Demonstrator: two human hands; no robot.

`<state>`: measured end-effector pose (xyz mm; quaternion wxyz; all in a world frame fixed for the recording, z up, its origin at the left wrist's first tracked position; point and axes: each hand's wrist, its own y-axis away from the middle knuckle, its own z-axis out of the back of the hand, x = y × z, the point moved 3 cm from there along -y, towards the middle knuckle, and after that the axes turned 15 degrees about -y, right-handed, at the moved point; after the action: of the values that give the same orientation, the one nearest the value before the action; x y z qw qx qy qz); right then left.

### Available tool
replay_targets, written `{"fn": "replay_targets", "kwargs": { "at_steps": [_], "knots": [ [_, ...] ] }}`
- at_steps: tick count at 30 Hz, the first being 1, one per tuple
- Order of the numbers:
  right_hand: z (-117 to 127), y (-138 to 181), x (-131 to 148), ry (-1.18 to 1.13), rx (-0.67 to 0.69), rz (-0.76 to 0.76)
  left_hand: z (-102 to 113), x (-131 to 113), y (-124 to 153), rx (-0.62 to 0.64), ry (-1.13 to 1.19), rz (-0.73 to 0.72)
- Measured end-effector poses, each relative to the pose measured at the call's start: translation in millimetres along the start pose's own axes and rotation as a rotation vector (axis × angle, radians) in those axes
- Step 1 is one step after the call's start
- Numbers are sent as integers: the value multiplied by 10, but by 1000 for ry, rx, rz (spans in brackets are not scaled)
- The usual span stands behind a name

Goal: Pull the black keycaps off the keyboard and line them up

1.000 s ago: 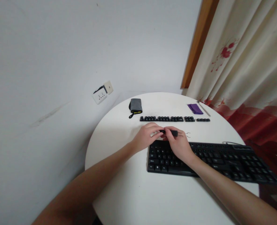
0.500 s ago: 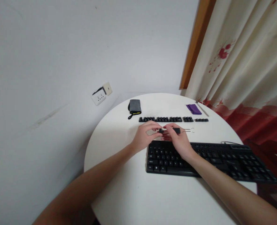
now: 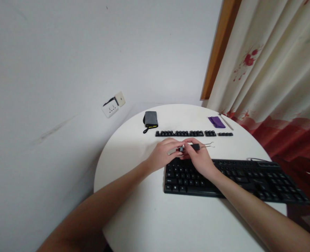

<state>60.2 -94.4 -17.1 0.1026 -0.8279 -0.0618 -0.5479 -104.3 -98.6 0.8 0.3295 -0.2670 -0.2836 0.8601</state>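
Note:
My left hand [image 3: 163,153] and my right hand [image 3: 200,160] meet just above the far left edge of a black keyboard [image 3: 236,178] on a round white table [image 3: 144,217]. My right hand is closed on a black-handled wire keycap puller [image 3: 200,146], its wire loops sticking out to the right. My left hand pinches a small black keycap [image 3: 181,149] at the puller's left end. A row of removed black keycaps [image 3: 180,133] lies beyond the hands.
A grey pouch [image 3: 151,119] lies at the table's back, a purple cloth [image 3: 217,121] and a thin stick [image 3: 225,121] at the back right. A wall socket [image 3: 113,105] is on the white wall. Curtains hang at right.
Both hands dipped back down toward the keyboard's top edge after rising slightly; the puller's wire end tilted a little. The hands stay joined at the keycap.

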Motion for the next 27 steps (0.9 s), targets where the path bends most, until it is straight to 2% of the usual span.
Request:
{"fn": "replay_targets", "kwargs": {
  "at_steps": [9,11,13,19,22,27],
  "knots": [
    [47,-38,-21,74,-59,-8,1,31,-25,-28,94,76],
    [72,-54,-27,90,-81,-13,57,165,-53,5,101,171],
    [89,-64,-29,98,-89,-13,141,396,-72,51,116,320],
    [97,-52,-35,138,-62,-23,284,1178,68,348,-39,682],
    [94,-45,-29,163,-46,-26,246,1340,169,425,-67,747],
    [101,-44,-5,158,-51,-21,171,1375,214,388,-197,705]
  ]
}}
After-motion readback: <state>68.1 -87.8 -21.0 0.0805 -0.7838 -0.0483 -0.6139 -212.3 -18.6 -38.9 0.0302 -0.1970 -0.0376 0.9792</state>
